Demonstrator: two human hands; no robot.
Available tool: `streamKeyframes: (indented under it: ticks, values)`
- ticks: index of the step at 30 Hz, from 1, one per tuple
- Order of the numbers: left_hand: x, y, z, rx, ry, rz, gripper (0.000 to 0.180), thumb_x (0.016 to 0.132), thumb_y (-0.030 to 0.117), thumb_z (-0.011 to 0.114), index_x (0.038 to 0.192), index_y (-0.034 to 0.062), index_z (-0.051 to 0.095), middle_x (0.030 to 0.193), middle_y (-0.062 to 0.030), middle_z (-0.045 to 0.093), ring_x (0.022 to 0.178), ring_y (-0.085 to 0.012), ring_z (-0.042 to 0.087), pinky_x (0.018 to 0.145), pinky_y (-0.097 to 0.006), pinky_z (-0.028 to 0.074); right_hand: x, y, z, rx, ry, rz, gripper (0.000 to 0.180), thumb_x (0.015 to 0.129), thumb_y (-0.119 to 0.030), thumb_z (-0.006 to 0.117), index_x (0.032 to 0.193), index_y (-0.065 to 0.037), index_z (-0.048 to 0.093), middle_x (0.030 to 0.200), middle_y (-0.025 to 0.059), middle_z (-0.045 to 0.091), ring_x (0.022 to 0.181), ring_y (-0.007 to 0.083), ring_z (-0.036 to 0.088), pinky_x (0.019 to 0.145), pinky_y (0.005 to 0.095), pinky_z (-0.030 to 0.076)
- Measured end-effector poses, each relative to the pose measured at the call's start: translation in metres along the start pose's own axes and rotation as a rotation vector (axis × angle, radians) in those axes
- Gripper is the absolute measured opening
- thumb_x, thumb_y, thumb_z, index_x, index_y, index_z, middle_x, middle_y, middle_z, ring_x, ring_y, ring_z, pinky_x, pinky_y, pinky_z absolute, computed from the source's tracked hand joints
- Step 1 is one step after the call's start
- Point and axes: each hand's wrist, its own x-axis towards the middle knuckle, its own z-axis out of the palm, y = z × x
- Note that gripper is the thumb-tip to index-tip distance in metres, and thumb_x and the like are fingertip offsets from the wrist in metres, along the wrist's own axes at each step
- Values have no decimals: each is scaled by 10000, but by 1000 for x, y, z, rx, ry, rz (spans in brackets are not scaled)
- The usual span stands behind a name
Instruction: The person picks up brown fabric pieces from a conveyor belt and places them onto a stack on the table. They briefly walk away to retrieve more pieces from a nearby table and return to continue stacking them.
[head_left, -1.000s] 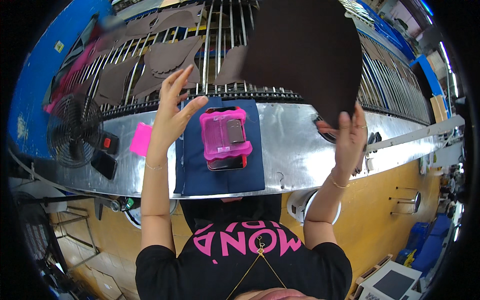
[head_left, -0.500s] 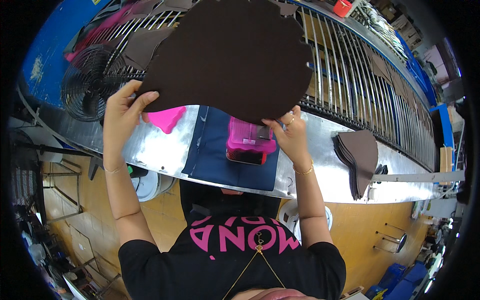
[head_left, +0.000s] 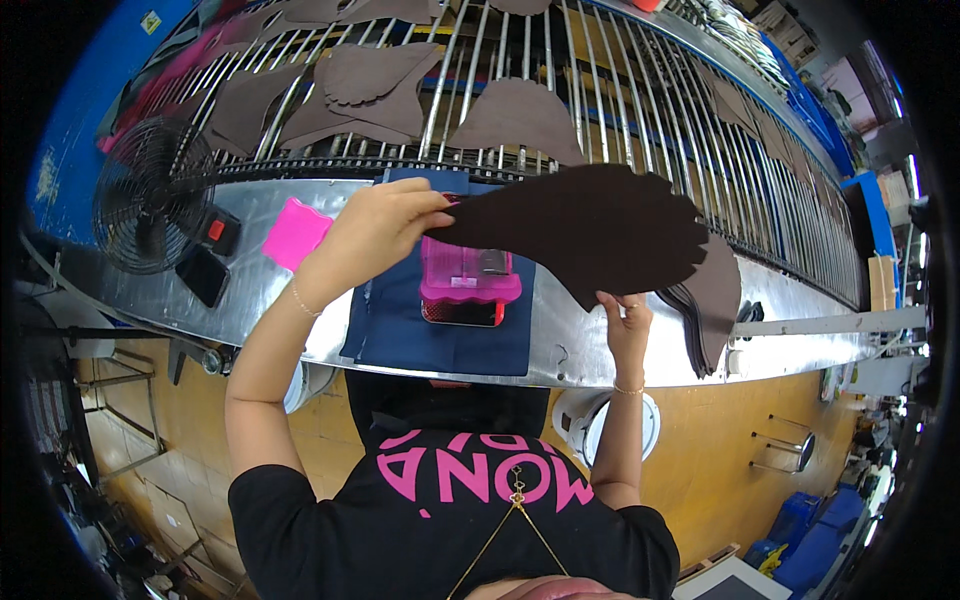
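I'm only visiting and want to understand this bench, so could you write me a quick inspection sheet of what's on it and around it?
Surface: shiny metal bench with a dark blue cloth laid on it.
Job's things: large dark brown cut piece held above the bench; stack of similar pieces at the right.
Clutter: pink box on the cloth, pink pad, small fan.
Hands: left hand grips the piece's left end; right hand holds its lower edge.
Cables: nothing seen.
Surroundings: roller conveyor carrying brown pieces; yellow floor.
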Motion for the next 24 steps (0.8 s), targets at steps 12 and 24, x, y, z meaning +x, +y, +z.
streamKeyframes:
  ticks: [12, 24]
  values:
    - [90, 50, 72, -2, -26, 393, 102, 784, 160, 678, 746, 74, 639, 858, -75, 488, 833, -251, 513, 721, -369, 411, -29, 35, -145, -127, 71, 322, 161, 814, -91, 733, 903, 13, 648, 812, 58, 662, 739, 103, 565, 648, 252, 443]
    - [168, -12, -26, 156, 574, 239, 442, 816, 336, 685, 1194, 122, 599, 1157, -137, 516, 1074, -292, 518, 937, -378, 419, 190, -7, -39, 730, 179, 192, 368, 901, -162, 634, 1230, -70, 497, 836, 14, 575, 662, 98, 583, 505, 229, 526]
